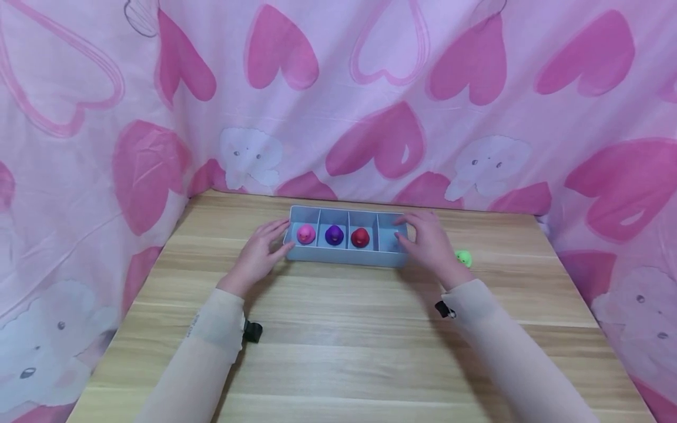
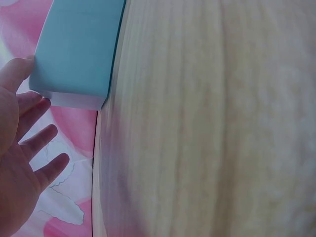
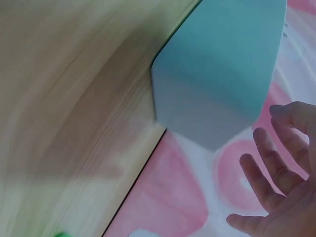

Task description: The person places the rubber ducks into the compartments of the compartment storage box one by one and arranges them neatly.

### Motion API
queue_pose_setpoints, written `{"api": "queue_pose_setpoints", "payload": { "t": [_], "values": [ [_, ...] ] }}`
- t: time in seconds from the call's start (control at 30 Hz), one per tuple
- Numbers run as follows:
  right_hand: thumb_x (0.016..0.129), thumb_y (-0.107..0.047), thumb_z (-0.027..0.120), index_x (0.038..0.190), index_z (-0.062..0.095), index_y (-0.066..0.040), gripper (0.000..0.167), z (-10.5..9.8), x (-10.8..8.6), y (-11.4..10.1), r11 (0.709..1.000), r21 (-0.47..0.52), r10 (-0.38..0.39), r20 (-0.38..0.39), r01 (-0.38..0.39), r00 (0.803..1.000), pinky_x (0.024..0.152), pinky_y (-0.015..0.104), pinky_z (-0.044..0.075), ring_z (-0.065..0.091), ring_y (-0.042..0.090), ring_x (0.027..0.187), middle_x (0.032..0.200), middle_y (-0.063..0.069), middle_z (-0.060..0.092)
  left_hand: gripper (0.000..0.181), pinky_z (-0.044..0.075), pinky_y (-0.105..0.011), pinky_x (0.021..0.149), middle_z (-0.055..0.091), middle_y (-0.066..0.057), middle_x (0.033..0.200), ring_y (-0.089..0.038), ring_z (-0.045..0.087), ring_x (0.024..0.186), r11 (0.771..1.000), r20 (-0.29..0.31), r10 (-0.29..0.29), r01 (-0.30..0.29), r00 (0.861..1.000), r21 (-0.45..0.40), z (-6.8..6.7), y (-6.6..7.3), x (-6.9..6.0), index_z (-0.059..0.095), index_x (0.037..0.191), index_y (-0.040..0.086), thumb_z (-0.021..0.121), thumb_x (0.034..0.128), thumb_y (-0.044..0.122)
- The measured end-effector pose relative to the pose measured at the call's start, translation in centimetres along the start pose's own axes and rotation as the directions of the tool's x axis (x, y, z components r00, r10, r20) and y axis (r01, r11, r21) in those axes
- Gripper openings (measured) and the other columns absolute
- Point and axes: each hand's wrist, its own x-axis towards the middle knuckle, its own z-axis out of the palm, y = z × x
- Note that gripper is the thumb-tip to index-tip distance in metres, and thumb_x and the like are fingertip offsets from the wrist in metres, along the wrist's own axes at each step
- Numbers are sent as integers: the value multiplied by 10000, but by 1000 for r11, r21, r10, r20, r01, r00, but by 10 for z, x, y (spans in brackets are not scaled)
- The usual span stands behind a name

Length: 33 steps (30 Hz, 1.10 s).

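Observation:
A blue-grey divided box point(image 1: 344, 256) stands on the table, its compartments in a row. From the left, its compartments hold a pink toy point(image 1: 305, 234), a purple toy point(image 1: 334, 235) and a red toy point(image 1: 360, 237), all small, rounded and duck-like. The rightmost compartment point(image 1: 390, 235) shows no toy. My left hand point(image 1: 256, 255) touches the box's left end, thumb at the front corner and fingers loosely spread. My right hand point(image 1: 431, 247) is at the right end with thumb and index finger apart over the rim; the right wrist view shows its fingers point(image 3: 269, 170) spread beside the box.
Right of the box, partly behind my right wrist, a green toy point(image 1: 463, 258) lies on the wooden table point(image 1: 328, 352). A pink heart-patterned curtain point(image 1: 338, 117) hangs along the table's back and sides. Small black devices sit on both wrists.

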Motion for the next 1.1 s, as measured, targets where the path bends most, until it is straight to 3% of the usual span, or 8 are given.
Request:
{"api": "queue_pose_setpoints", "payload": {
  "t": [0.17,0.37,0.6,0.87,1.1],
  "values": [
    [932,-150,752,1199,720,-92,275,-11,-12,15,1000,-3,28,-40,-28,999,1144,568,412,533,355,1276,1275,122,691,619,307,-581,1256,406,-134,1642,-353,335,1533,1000,-1,-1,1,1000,-4,0,1,-1,459,1559,95,651,1028,348],
    [913,-114,758,1187,714,-68,281,-23,-24,32,999,-41,6,-81,-9,997,1131,589,399,546,404,1265,1242,160,710,627,298,-598,1253,396,-137,1648,-366,323,1538,1000,1,-2,2,1000,0,0,0,-1,452,1564,101,649,1028,358],
    [906,-98,762,1182,710,-54,284,-34,-37,48,998,-61,10,-97,-16,995,1197,661,297,550,430,1260,1230,180,709,627,300,-587,1256,390,-123,1653,-353,309,1547,1000,12,-15,15,1000,-7,1,1,0,445,1571,118,644,1030,364],
    [898,-94,771,1181,704,-45,294,-48,-52,63,996,-85,15,-108,-24,994,1156,647,336,582,434,1222,1207,193,719,633,296,-595,1255,386,-115,1657,-355,305,1550,1000,11,-22,22,1000,-9,1,1,-1,444,1573,126,641,1029,382],
    [897,-117,781,1181,696,-26,310,-54,-63,71,994,-77,77,-65,-82,995,1134,651,335,540,462,1238,1218,230,692,626,306,-595,1251,397,-122,1650,-354,317,1543,1000,-1,-17,17,1000,4,1,0,0,452,1568,121,649,1026,367]
  ]
}}
